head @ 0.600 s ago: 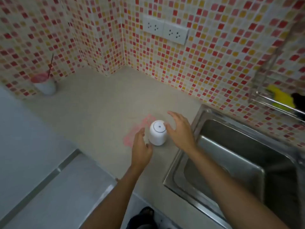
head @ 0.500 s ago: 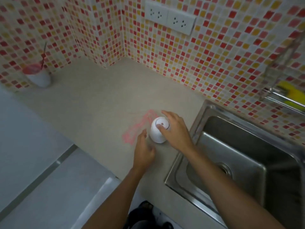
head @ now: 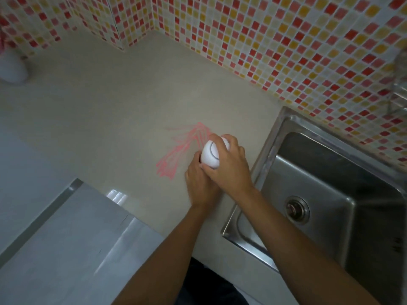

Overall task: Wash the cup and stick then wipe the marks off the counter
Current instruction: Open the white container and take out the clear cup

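Note:
Both my hands hold a white cup with its ringed base turned up toward me, tilted just above the beige counter. My right hand wraps it from the right. From below and to the left, my left hand grips it, partly under the right hand. Pink scribbled marks lie on the counter just left of the cup. A second white cup stands at the far left edge, blurred and cut off; no stick shows there.
A steel sink has its rim right beside my hands, and its drain lies below that. Mosaic tile walls close the back and left corner. A wire rack hangs at the right edge. A grey surface lies lower left.
My hands went from hovering beside the white cup to closing on it, and the cup has tipped off its standing position. The view has tilted downward, so the sockets are out of sight.

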The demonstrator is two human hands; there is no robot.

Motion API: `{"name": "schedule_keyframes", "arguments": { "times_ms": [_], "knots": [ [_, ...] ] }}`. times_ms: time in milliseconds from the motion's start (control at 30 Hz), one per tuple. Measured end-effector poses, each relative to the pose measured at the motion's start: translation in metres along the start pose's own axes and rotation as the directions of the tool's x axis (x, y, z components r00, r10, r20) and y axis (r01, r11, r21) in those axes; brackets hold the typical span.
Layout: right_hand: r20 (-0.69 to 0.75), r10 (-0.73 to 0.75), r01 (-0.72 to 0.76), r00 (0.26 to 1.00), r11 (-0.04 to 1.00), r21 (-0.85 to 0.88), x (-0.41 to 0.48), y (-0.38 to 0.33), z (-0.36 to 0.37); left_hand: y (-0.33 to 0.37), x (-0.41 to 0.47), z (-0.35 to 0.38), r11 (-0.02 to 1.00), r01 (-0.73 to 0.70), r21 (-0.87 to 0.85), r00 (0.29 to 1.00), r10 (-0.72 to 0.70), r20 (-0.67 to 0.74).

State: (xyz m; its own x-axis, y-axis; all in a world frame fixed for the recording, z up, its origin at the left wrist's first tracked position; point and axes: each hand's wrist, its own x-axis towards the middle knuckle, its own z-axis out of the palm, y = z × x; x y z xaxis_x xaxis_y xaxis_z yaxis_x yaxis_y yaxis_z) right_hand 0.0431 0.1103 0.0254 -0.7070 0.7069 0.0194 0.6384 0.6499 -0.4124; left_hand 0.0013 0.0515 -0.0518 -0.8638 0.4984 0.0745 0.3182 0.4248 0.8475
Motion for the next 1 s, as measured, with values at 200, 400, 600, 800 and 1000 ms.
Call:
{"name": "schedule_keyframes", "arguments": {
  "times_ms": [200,400,600,800,1000],
  "knots": [
    [0.144,0.025,-0.025,0.989,1.000,-0.002,0.014,0.008,-0.018,-0.010,0.003,0.009,0.997,0.057,0.048,0.995,-0.061,0.085],
    [0.267,-0.050,0.052,0.962,0.999,0.002,0.022,0.011,-0.030,-0.013,0.001,0.010,0.992,0.063,0.108,0.990,-0.075,0.115],
    [0.339,-0.106,0.134,0.935,0.989,-0.060,0.031,0.012,-0.035,-0.012,0.002,0.011,0.993,0.107,0.050,0.990,-0.111,0.089],
    [0.408,-0.147,0.192,0.901,0.979,-0.070,0.037,0.011,-0.040,-0.007,0.000,0.009,0.993,0.117,0.033,0.991,-0.119,0.063],
    [0.480,-0.209,0.305,0.852,0.943,-0.132,0.042,0.009,-0.044,-0.009,0.003,0.009,0.994,0.093,0.058,0.991,-0.098,0.089]
  ]
}}
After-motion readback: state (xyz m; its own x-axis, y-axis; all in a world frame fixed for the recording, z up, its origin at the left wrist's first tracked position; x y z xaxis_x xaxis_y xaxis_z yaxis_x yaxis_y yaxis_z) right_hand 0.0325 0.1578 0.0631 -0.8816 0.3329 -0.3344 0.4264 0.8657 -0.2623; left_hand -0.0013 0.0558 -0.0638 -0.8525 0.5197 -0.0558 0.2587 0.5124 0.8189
